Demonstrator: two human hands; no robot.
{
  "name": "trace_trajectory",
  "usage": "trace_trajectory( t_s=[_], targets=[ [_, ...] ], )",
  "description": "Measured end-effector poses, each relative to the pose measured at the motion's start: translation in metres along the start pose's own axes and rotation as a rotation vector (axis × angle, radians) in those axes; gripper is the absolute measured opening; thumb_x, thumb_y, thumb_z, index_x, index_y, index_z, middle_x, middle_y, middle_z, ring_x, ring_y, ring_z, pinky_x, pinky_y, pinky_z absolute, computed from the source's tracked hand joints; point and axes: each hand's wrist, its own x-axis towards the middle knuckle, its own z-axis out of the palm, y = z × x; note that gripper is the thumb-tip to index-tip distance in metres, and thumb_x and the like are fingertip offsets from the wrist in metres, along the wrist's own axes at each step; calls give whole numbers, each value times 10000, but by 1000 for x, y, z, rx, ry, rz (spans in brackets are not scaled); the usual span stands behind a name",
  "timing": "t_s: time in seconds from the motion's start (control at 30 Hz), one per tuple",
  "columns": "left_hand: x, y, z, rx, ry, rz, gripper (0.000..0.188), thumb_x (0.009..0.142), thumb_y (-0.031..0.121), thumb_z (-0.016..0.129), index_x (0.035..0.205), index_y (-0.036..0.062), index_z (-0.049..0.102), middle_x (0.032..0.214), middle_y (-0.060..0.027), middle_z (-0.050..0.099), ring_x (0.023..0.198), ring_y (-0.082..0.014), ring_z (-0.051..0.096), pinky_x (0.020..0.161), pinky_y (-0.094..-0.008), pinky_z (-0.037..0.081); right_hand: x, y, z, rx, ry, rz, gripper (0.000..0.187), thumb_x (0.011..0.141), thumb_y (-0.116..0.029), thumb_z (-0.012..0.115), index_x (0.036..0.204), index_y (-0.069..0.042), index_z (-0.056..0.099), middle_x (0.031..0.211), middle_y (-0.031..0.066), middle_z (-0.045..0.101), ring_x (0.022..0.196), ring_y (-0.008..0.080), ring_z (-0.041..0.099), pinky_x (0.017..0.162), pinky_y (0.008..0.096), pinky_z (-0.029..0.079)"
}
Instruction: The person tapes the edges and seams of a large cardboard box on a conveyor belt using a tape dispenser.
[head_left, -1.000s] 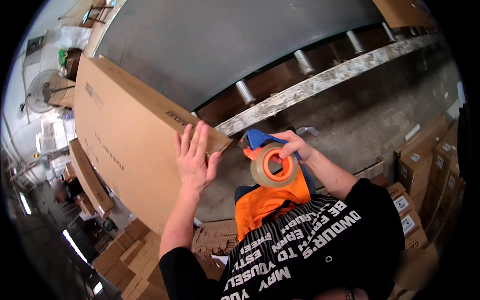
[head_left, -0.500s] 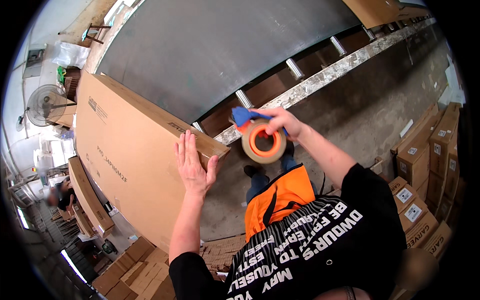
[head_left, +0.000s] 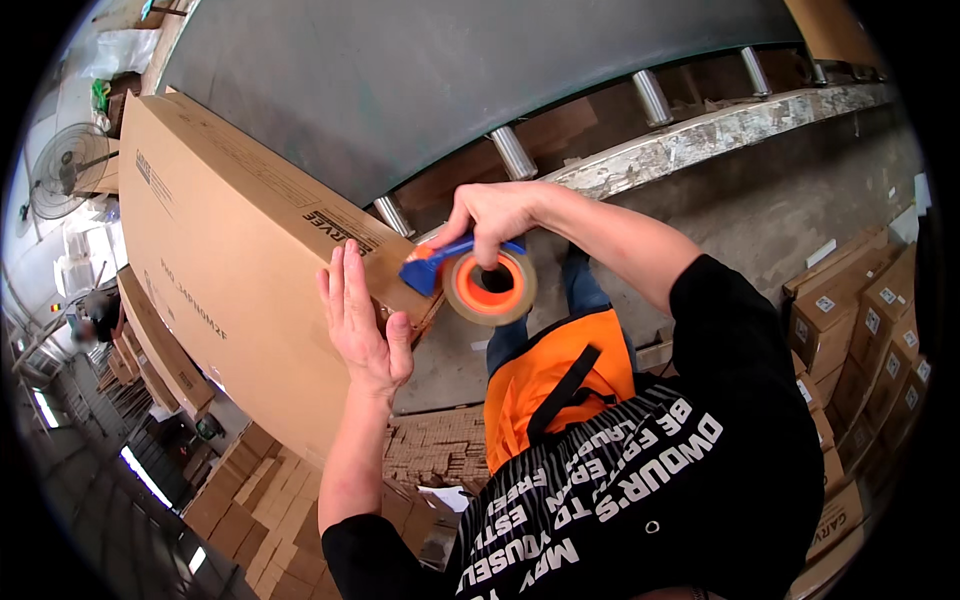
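A large, flat cardboard box stands at the left, its narrow printed side facing the conveyor. My left hand lies flat against its broad face close to the near corner, fingers stretched out. In my right hand is a blue tape dispenser, gripped from above. It carries a roll of brown packing tape on an orange hub. The dispenser's blue head is at the end of the box's narrow side, by the corner; whether tape sticks there I cannot tell.
A dark conveyor belt with metal rollers and a worn side rail runs across the far side. Stacked cartons stand at the right, more cardboard lies lower left. A fan and another person are at far left.
My right hand has brought the tape dispenser left, to the box's corner, and turned it. My left hand stays pressed on the box. The whole view has shifted slightly.
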Motion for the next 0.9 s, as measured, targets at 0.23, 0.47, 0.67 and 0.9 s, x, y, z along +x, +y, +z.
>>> trace_trajectory(
  t_s=[0.23, 0.47, 0.67, 0.9],
  targets=[
    [-1, -4, -5, 153, -117, -5, 562, 988, 371, 339, 1329, -28, 540, 1409, -190, 507, 1382, -411, 357, 1172, -513, 163, -48, 67, 82, -183, 97, -92, 649, 486, -205, 759, 1122, -85, 717, 1163, 142, 679, 952, 287, 687, 840, 358, 528],
    [43, -1, -19, 338, -606, 411, 543, 956, 470, 408, 1145, 43, 685, 1262, -99, 632, 1257, -363, 504, 1132, -507, 272, 28, 17, 162, -790, 1, -167, 497, 507, -242, 708, 993, -147, 744, 930, 90, 679, 818, 288, 685, 673, 415, 541],
    [68, -8, -15, 407, -1055, 264, 565, 917, 561, 423, 920, 86, 728, 943, -152, 708, 978, -281, 662, 1027, -450, 432, 7, 61, 217, -482, 171, -194, 707, 606, -239, 729, 1252, -12, 551, 1140, 205, 611, 985, 361, 642, 823, 431, 524],
    [49, -1, -24, 773, -749, 194, 608, 949, 497, 342, 860, 51, 745, 902, -177, 715, 1195, -340, 572, 1196, -553, 63, -64, 93, 211, 85, 769, -360, 979, 611, -147, 724, 1472, 56, 303, 1338, 180, 519, 1230, 228, 527, 1055, 325, 388]
  ],
)
